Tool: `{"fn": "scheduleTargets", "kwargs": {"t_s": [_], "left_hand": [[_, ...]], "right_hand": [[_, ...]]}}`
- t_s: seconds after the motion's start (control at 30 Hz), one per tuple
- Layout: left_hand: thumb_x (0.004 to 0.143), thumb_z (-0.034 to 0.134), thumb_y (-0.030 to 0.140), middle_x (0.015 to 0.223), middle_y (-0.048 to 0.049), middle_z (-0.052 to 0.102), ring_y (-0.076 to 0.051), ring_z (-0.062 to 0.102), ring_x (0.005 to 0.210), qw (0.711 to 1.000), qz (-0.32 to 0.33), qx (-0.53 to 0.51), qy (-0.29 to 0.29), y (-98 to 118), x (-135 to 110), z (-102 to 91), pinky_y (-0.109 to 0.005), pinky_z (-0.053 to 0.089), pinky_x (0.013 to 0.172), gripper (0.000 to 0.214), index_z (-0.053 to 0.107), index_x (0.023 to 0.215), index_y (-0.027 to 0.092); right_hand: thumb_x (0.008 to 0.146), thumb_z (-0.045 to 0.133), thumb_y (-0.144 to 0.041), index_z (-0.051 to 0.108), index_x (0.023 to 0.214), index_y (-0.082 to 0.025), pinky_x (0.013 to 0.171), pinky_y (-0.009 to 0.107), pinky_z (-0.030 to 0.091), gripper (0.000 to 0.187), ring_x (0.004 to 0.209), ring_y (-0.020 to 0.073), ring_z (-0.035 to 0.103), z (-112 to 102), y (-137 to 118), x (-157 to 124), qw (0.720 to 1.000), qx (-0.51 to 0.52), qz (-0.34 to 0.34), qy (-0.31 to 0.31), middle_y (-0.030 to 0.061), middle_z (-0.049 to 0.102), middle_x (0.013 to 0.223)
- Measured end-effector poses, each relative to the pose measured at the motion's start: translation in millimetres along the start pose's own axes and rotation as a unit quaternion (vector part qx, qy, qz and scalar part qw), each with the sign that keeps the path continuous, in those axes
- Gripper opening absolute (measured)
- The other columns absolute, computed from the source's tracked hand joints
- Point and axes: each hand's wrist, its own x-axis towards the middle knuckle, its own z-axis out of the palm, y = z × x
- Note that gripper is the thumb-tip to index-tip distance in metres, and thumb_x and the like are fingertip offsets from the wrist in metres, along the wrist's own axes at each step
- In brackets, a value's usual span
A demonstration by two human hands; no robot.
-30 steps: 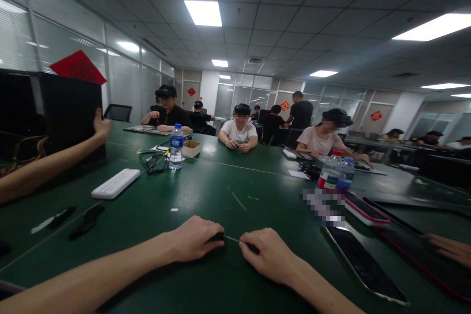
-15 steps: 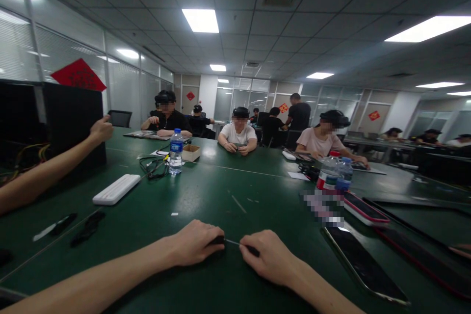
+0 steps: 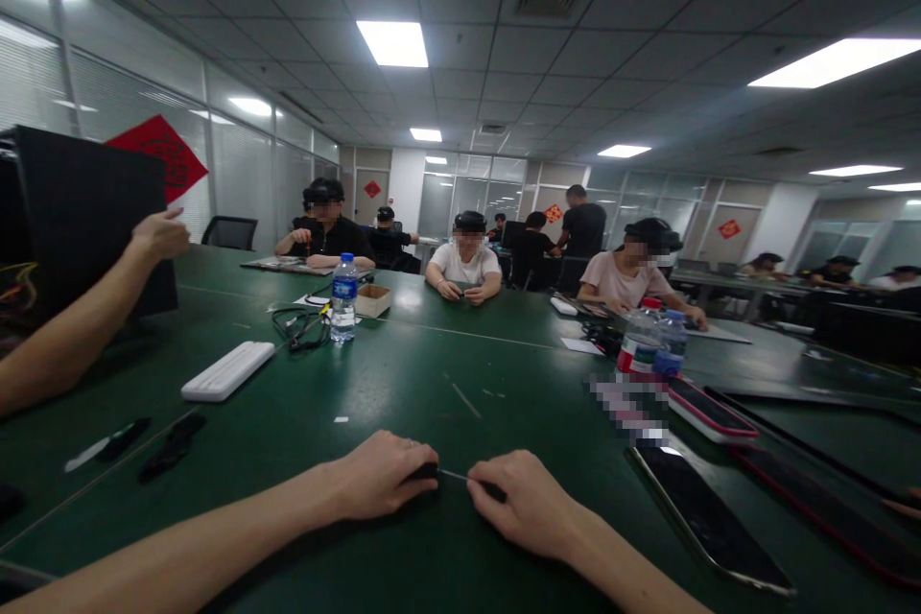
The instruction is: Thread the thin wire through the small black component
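Note:
My left hand (image 3: 389, 472) rests low over the green table (image 3: 403, 374), its fingers curled in around something dark. Facing it, my right hand (image 3: 524, 502) is closed too, thumb and forefinger bent together. A thin pale rod (image 3: 453, 474) bridges the small gap between the two sets of fingertips, with both ends hidden in the grips. What kind of tool or part it is cannot be made out. A small white scrap (image 3: 341, 419) lies beyond my left hand.
At left, another person's hand (image 3: 159, 235) touches a black computer case (image 3: 93, 221). Nearby are a white oblong box (image 3: 228, 371) and a knife-like item (image 3: 107, 444). A water bottle (image 3: 343, 297) stands ahead; phones (image 3: 709, 508) lie at right. Several people sit around.
The black case at left has shifted and turned leftward along with the other person's hand. Both my hands and the thin rod stay almost exactly where they were.

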Motion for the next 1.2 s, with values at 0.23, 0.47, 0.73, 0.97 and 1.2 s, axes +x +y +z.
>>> {"fn": "scheduleTargets", "kwargs": {"t_s": [0.23,0.47,0.73,0.97,1.2], "left_hand": [[0.099,0.049,0.036,0.098,-0.0054,0.071,-0.021,0.07,0.086,1.0,0.003,0.011,-0.006,1.7,-0.3,-1.8,-0.026,0.049,0.072,0.023,0.059,0.114,0.021],[0.099,0.049,0.036,0.1,-0.0058,0.072,-0.021,0.07,0.088,1.0,0.003,0.002,-0.007,4.0,-1.1,-5.5,-0.027,0.049,0.074,0.024,0.059,0.116,0.021],[0.1,0.048,0.035,0.102,-0.0074,0.072,-0.021,0.07,0.09,1.0,-0.004,-0.002,-0.008,4.5,0.2,-2.2,-0.027,0.05,0.077,0.024,0.061,0.114,0.02],[0.1,0.046,0.034,0.095,-0.0081,0.071,-0.023,0.07,0.084,0.998,-0.023,0.053,-0.008,7.0,1.4,3.8,-0.028,0.051,0.073,0.022,0.06,0.109,0.02],[0.099,0.048,0.033,0.098,-0.0065,0.07,-0.02,0.069,0.087,1.0,0.001,0.018,0.001,8.4,-1.4,0.6,-0.025,0.05,0.075,0.022,0.061,0.111,0.02]], "right_hand": [[0.097,0.043,-0.031,0.074,0.09,-0.019,0.069,0.025,0.043,0.034,0.065,0.0148,0.063,3.4,2.2,1.4,1.0,-0.015,0.0,0.002,0.0035,0.071,0.076],[0.098,0.042,-0.032,0.074,0.092,-0.019,0.068,0.024,0.043,0.036,0.065,0.0144,0.062,0.7,0.2,0.5,1.0,0.001,-0.007,-0.001,0.0033,0.071,0.076],[0.099,0.04,-0.031,0.072,0.091,-0.019,0.065,0.023,0.042,0.035,0.065,0.0142,0.062,-1.2,-1.9,-0.4,0.999,-0.036,-0.013,-0.002,0.0037,0.07,0.076],[0.099,0.039,-0.031,0.071,0.089,-0.019,0.06,0.025,0.039,0.035,0.062,0.0151,0.061,0.4,-10.2,-2.0,0.995,-0.1,0.017,-0.004,0.0059,0.07,0.077],[0.098,0.041,-0.029,0.069,0.09,-0.019,0.061,0.023,0.038,0.031,0.06,0.0131,0.058,3.7,-1.2,-2.2,0.995,-0.097,-0.031,0.001,0.0036,0.068,0.074]]}}
